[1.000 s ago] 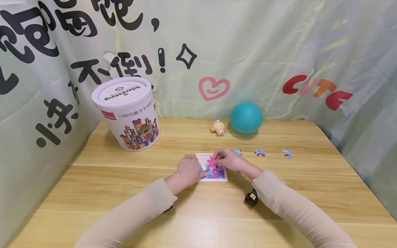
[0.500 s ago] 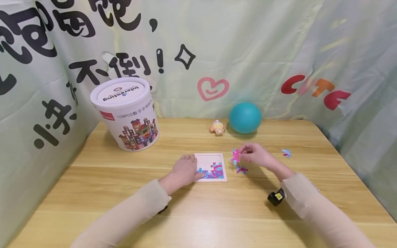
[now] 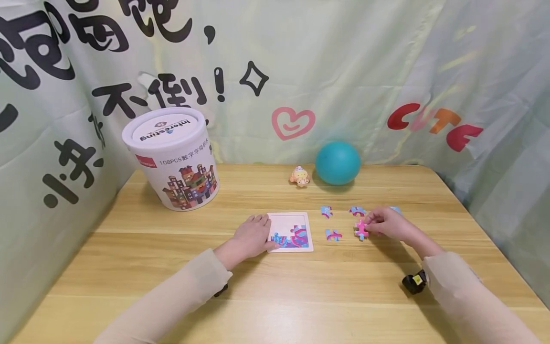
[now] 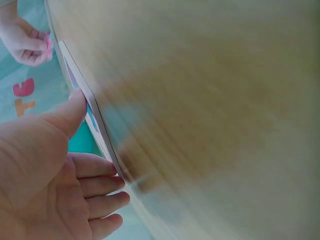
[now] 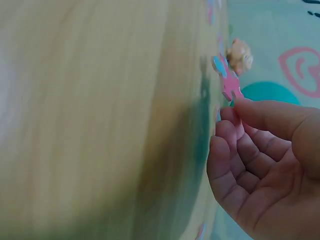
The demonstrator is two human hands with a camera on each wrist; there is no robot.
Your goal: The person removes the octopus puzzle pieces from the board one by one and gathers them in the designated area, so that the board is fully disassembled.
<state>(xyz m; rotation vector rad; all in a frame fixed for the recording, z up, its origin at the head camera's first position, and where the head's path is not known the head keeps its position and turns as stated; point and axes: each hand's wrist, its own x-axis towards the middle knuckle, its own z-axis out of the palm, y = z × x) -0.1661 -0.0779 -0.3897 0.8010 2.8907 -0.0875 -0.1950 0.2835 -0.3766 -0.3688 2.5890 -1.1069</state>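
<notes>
A small white puzzle tray (image 3: 287,220) lies on the table, its lower part filled with blue, purple and pink pieces. My left hand (image 3: 250,237) rests at the tray's left side, fingers straight along the edge and thumb (image 4: 75,111) over its rim. In my right hand (image 3: 392,223) a pink puzzle piece with blue tabs (image 3: 361,229) is pinched between thumb and fingertips, held tilted above the table in the right wrist view. Loose puzzle pieces lie around it: one (image 3: 326,212) upper left, one (image 3: 333,234) lower left, one (image 3: 357,210) behind, and one (image 3: 395,209) partly hidden by the hand.
A teal ball (image 3: 338,163) and a small toy figure (image 3: 299,177) sit at the table's back, before the printed curtain (image 3: 352,95). A large white tub (image 3: 172,157) of blocks stands at the back left. Bare wooden table (image 3: 275,296) stretches in front.
My right hand has carried the pink puzzle piece from above the tray rightward, past the nearer loose pieces. My left hand stays at the tray's left edge.
</notes>
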